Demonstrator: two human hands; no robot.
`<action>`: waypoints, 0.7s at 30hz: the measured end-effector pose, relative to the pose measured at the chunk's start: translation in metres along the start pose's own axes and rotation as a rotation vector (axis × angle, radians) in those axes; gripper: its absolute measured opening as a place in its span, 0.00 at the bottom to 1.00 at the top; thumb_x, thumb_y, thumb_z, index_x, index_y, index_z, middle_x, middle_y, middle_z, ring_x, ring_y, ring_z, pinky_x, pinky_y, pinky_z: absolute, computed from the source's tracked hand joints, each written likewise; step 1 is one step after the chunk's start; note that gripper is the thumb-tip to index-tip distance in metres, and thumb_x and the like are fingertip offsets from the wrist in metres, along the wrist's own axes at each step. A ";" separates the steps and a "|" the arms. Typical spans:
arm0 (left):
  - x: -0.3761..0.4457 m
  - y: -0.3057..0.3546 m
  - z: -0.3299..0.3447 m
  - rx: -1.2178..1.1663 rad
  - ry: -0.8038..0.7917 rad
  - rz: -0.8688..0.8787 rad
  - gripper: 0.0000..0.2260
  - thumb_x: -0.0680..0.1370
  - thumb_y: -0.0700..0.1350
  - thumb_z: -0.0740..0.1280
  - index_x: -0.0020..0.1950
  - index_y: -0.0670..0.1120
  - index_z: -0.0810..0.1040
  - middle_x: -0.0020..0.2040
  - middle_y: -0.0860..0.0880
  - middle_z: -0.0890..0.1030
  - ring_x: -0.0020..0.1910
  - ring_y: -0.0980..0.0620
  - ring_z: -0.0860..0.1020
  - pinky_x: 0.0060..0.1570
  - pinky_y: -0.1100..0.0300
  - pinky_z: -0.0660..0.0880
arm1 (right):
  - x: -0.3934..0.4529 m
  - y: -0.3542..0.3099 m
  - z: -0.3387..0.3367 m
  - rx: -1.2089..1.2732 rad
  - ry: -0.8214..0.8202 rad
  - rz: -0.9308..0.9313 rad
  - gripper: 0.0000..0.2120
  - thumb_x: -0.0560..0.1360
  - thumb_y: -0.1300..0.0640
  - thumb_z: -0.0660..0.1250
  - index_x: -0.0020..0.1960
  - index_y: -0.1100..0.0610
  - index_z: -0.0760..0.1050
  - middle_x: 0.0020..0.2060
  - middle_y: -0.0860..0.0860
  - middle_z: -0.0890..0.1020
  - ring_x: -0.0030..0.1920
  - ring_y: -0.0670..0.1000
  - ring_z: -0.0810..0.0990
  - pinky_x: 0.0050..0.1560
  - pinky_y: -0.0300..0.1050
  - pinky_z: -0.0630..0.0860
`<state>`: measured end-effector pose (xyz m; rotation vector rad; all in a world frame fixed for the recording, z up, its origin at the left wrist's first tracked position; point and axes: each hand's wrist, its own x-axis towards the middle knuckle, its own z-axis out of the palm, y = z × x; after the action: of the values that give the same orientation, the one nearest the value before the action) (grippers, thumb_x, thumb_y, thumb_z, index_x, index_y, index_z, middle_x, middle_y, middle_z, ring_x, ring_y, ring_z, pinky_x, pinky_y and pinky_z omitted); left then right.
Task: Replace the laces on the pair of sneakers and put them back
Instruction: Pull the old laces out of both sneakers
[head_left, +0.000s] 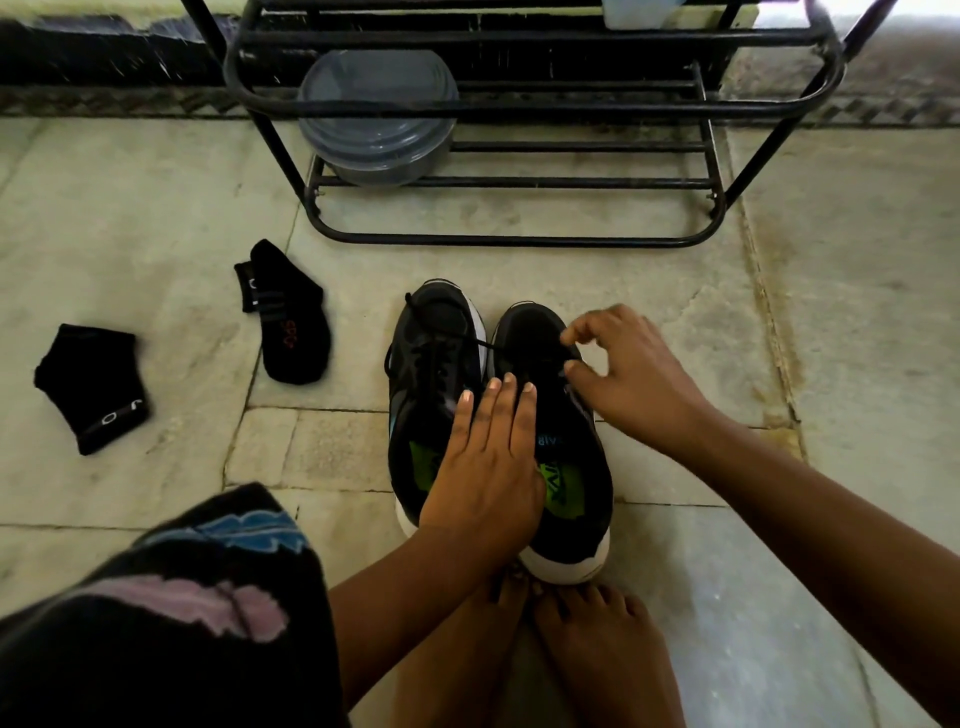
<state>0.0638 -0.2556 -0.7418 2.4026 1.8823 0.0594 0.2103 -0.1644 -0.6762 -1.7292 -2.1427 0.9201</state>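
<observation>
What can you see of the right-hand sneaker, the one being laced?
The right-hand sneaker is black, with a white sole and a green insole showing blue print. It stands upright on the stone floor, toe toward the rack, against its mate. The left hand lies flat across both collars; the right hand pinches at its lace, which trails over the other shoe.

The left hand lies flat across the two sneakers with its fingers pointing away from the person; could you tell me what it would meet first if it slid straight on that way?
Probably the black lace stretched across the sneakers just beyond the left hand; depth is hard to judge.
</observation>
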 end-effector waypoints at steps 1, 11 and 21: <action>0.000 0.000 0.000 0.001 0.009 0.001 0.29 0.75 0.48 0.52 0.74 0.38 0.54 0.74 0.37 0.63 0.74 0.40 0.60 0.73 0.43 0.50 | 0.000 -0.006 0.003 -0.050 0.005 -0.080 0.13 0.75 0.57 0.64 0.59 0.52 0.74 0.55 0.48 0.71 0.59 0.48 0.66 0.59 0.43 0.66; -0.001 0.000 -0.002 -0.005 0.033 -0.042 0.31 0.76 0.50 0.51 0.75 0.36 0.53 0.75 0.37 0.58 0.75 0.41 0.56 0.72 0.42 0.49 | 0.013 0.002 0.023 -0.377 -0.114 -0.189 0.16 0.78 0.54 0.60 0.64 0.52 0.73 0.61 0.51 0.73 0.62 0.53 0.67 0.62 0.50 0.69; -0.002 -0.002 -0.003 0.003 -0.034 -0.068 0.31 0.75 0.51 0.52 0.75 0.39 0.54 0.72 0.38 0.65 0.74 0.41 0.61 0.69 0.36 0.48 | 0.016 -0.001 0.022 -0.574 -0.073 -0.284 0.11 0.76 0.54 0.61 0.54 0.52 0.79 0.58 0.51 0.72 0.61 0.53 0.66 0.59 0.47 0.66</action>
<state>0.0610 -0.2572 -0.7389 2.3240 1.9490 0.0113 0.1932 -0.1566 -0.6956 -1.5472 -2.8006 0.3107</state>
